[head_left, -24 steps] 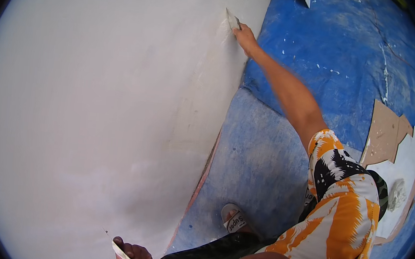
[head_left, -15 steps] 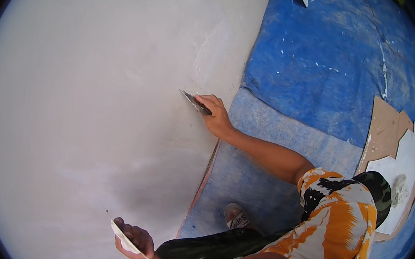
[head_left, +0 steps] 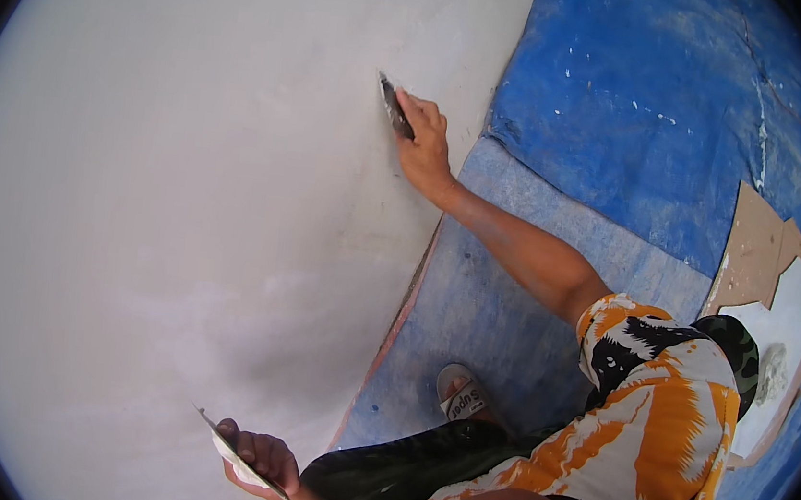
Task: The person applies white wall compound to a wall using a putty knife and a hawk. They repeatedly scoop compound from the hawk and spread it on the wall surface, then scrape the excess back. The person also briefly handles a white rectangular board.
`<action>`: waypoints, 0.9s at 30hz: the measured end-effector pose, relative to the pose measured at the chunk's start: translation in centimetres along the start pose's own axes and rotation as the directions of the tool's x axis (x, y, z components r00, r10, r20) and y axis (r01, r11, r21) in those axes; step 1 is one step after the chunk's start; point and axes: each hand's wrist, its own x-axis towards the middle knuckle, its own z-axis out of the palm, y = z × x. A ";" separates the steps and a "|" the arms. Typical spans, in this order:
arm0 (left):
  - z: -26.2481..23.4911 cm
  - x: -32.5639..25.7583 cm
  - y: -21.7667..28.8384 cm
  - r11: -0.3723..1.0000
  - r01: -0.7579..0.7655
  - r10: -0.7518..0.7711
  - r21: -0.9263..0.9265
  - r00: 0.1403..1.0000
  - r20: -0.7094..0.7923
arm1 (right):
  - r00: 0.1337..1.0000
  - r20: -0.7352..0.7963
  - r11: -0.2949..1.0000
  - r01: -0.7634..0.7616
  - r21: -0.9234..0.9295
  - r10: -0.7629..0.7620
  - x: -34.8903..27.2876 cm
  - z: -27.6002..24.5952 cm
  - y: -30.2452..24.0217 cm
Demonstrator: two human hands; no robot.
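Note:
My right hand (head_left: 425, 144) grips a putty knife (head_left: 395, 107) with a dark handle. Its blade edge lies against the pale, smooth wall (head_left: 157, 178), near where the wall meets the floor. At the lower part of the view, my left hand (head_left: 259, 463) is wrapped round a thin flat plate (head_left: 236, 456) loaded with white putty (head_left: 240, 466). It is held close to the wall, tilted, with the fingers behind it. Both hands are closed on their tools.
Blue sheeting (head_left: 618, 97), speckled white, covers the floor, with a paler strip (head_left: 515, 261) beside the wall. At right lie brown cardboard (head_left: 752, 255) and a white sheet (head_left: 796, 298) with a greyish lump (head_left: 774, 375). My sandalled foot (head_left: 459, 391) rests near the wall's base.
My right hand and the putty knife have moved up the picture along the wall, and the arm has stretched further. My left hand stays nearly in place with its plate.

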 end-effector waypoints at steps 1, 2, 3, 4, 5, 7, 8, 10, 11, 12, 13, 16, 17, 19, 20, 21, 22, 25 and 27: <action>0.1 0.5 -0.3 1.000 0.019 -0.018 -0.010 0.999 0.050 | 0.999 0.047 1.000 -0.010 0.010 0.009 -3.9 1.3 -2.5; 0.1 1.1 -0.6 0.998 0.048 -0.043 -0.049 0.993 0.109 | 0.998 0.055 0.999 0.036 -0.003 -0.036 -7.2 2.1 -4.9; 0.3 1.8 -1.0 0.998 0.051 -0.049 -0.023 0.994 0.102 | 0.993 0.096 0.997 0.065 0.037 -0.068 -10.0 2.2 -6.7; 0.4 2.2 -1.3 0.998 0.060 -0.056 -0.028 0.993 0.105 | 0.984 0.178 0.999 -0.017 0.037 0.010 -12.6 1.6 -8.4; 0.5 2.6 -1.4 0.997 0.066 -0.061 -0.035 0.991 0.119 | 0.964 0.267 0.998 -0.016 0.068 -0.003 -13.2 0.8 -8.5; 0.6 2.9 -1.4 0.989 0.120 -0.102 -0.090 0.978 0.182 | 0.876 0.481 0.995 -0.064 0.078 0.018 -12.2 -2.4 -7.9; 0.6 2.9 -1.2 0.985 0.120 -0.095 -0.127 0.978 0.187 | 0.940 0.332 0.984 -0.123 0.126 0.075 -10.1 -3.7 -6.8; 0.2 2.3 -0.7 0.980 0.123 -0.087 -0.154 0.971 0.221 | 0.934 0.187 0.915 -0.341 0.215 0.304 -2.6 -6.2 -2.2; 0.0 1.8 -0.3 0.984 0.123 -0.089 -0.126 0.964 0.249 | 0.945 0.028 0.935 -0.325 0.138 0.325 2.1 -7.1 0.5; -0.3 1.2 0.0 0.986 0.122 -0.088 -0.114 0.960 0.264 | 0.941 -0.096 0.946 -0.321 0.044 0.324 6.5 -8.0 3.3; -0.7 0.7 0.3 0.986 0.135 -0.101 -0.100 0.951 0.292 | 0.906 -0.100 0.910 -0.414 0.006 0.412 10.6 -8.9 6.1; -1.5 -0.3 1.0 0.982 0.131 -0.097 -0.133 0.967 0.237 | 0.843 -0.071 0.845 -0.534 0.023 0.534 17.8 -9.3 11.5; -1.6 -0.5 1.1 0.978 0.133 -0.093 -0.163 0.968 0.232 | 0.880 -0.017 0.880 -0.475 0.018 0.475 18.3 -8.6 11.9; -1.7 -0.8 1.1 0.985 0.089 -0.060 -0.146 0.980 0.191 | 0.914 0.052 0.915 -0.404 0.020 0.402 16.4 -7.2 10.4; -1.7 -0.9 1.1 0.986 0.075 -0.048 -0.147 0.982 0.180 | 0.928 -0.060 0.928 -0.371 -0.048 0.368 14.4 -5.7 8.5; -1.6 -0.9 1.0 0.988 0.062 -0.038 -0.143 0.986 0.164 | 0.953 0.000 0.952 -0.304 -0.044 0.304 11.9 -4.6 6.2; -1.2 -0.8 0.9 0.988 0.060 -0.036 -0.143 0.986 0.161 | 0.979 0.053 0.981 -0.194 -0.016 0.195 8.7 -3.8 3.6; -0.2 0.1 0.4 0.985 0.082 -0.057 -0.155 0.986 0.159 | 0.998 0.060 1.000 -0.002 -0.008 0.003 -2.2 -0.2 -4.7; 0.5 1.0 -0.2 0.981 0.091 -0.059 -0.173 0.981 0.184 | 0.991 0.110 0.997 0.076 -0.015 -0.074 -9.3 2.3 -9.0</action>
